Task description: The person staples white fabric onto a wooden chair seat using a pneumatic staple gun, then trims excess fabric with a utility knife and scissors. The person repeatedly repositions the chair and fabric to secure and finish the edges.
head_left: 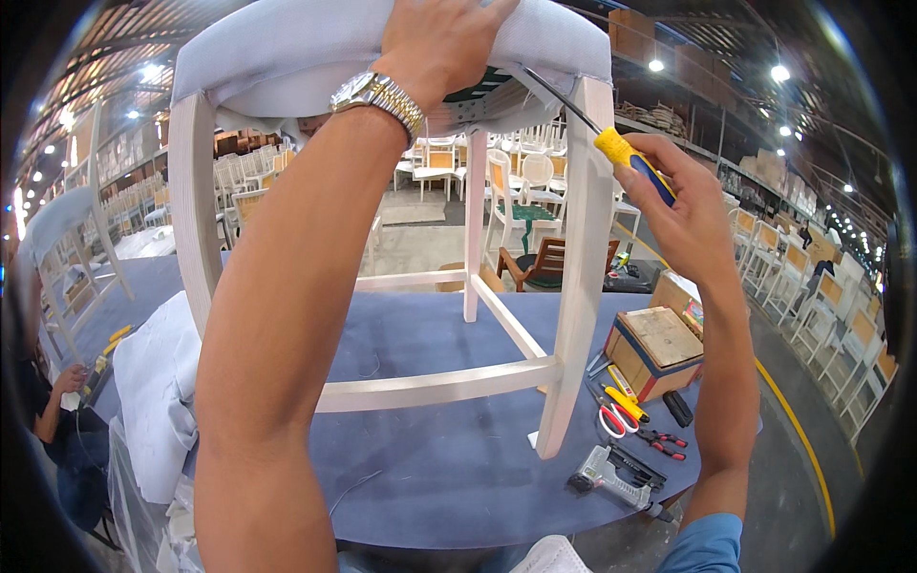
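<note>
A pale wooden chair frame (578, 248) with a light grey fabric seat (287, 43) stands on a blue-covered table (420, 487). My left hand (439, 43) lies on the seat's front, thumb side stretched to the right; the picture's top edge cuts off some fingers. In my right hand (683, 196) is a screwdriver (616, 143) with a yellow and blue handle, its fingers wrapped round the grip. The dark shaft slants up left, and its tip meets the fabric's lower edge beside the right front leg. Loose fabric hangs under the seat, where a green webbed underside partly shows.
Right of the chair lie a staple gun (616, 477), scissors (616, 420), red-handled pliers (662, 442) and a worn box (654, 349). White cloth (158, 392) drapes the table's left side. Another person's hand (69, 379) is at far left. Many chairs (535, 177) stand behind.
</note>
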The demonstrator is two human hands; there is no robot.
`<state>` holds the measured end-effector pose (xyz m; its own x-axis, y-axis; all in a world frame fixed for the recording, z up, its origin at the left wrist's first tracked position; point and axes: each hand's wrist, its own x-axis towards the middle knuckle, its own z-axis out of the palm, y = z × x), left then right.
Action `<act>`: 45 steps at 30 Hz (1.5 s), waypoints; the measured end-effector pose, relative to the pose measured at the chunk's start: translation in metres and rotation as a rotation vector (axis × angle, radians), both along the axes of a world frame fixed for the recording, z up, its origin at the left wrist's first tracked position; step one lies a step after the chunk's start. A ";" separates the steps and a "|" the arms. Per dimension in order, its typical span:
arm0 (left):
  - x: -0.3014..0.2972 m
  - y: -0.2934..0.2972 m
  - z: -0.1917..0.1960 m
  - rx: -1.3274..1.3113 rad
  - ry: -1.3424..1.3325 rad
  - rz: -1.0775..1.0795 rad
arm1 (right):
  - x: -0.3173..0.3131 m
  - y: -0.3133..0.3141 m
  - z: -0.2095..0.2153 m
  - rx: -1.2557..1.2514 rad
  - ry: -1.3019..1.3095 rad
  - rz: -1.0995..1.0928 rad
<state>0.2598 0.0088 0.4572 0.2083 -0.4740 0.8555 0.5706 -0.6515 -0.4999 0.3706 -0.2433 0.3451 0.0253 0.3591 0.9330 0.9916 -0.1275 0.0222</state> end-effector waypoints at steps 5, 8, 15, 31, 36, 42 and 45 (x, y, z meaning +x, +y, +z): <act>0.000 0.003 0.002 -0.083 0.051 -0.015 | -0.001 0.018 0.002 0.024 0.036 -0.048; 0.004 0.008 0.005 -0.095 0.050 -0.005 | 0.001 0.025 0.008 0.024 0.000 -0.108; 0.004 0.005 0.005 -0.120 0.065 0.000 | 0.012 0.027 0.011 0.065 -0.113 -0.147; 0.008 -0.011 -0.009 -0.076 -0.024 -0.068 | -0.020 0.015 0.020 -0.072 0.118 -0.152; 0.012 -0.019 -0.018 -0.014 -0.141 -0.176 | -0.057 -0.006 0.040 -0.240 0.461 -0.059; 0.007 -0.029 -0.024 -0.048 -0.110 -0.129 | -0.075 -0.016 0.046 -0.213 -0.314 -0.492; -0.002 -0.036 -0.022 -0.123 -0.021 -0.121 | -0.081 -0.019 0.055 -0.209 -0.477 -0.574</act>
<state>0.2582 -0.0267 0.4352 0.1377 -0.3864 0.9120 0.4935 -0.7716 -0.4014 0.2895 -0.2620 0.4000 -0.1269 0.5809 0.8040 0.6481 -0.5650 0.5105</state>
